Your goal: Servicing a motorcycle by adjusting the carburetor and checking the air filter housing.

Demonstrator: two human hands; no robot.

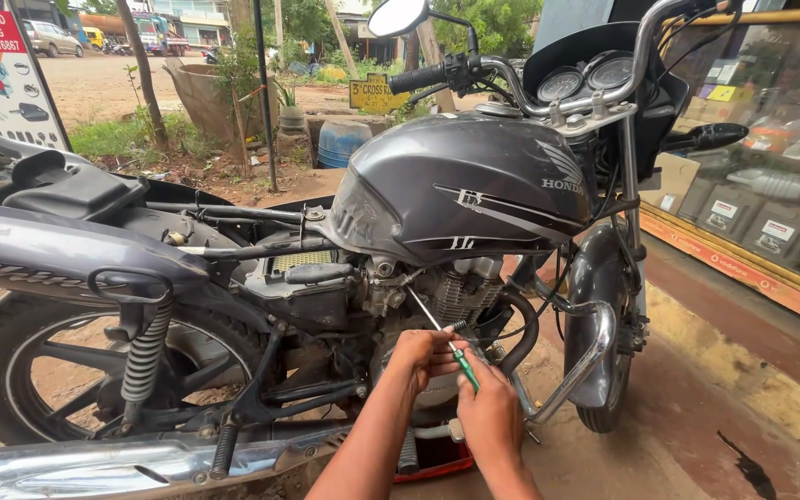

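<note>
A grey motorcycle (456,185) stands side-on with its seat off and its engine (456,292) exposed. My left hand (421,356) is closed around the shaft of a long screwdriver with a green handle (465,368), low by the engine. My right hand (490,415) grips the handle end just below. The metal shaft (423,310) slants up and left, its tip near the carburettor area under the fuel tank. Both forearms come up from the bottom edge.
A chrome exhaust pipe (122,468) runs along the bottom left, and a chrome crash guard (585,356) curves beside the front wheel (604,370). A shop counter with boxed goods (752,231) stands at right. Dirt ground, a blue barrel (340,141) and trees lie behind.
</note>
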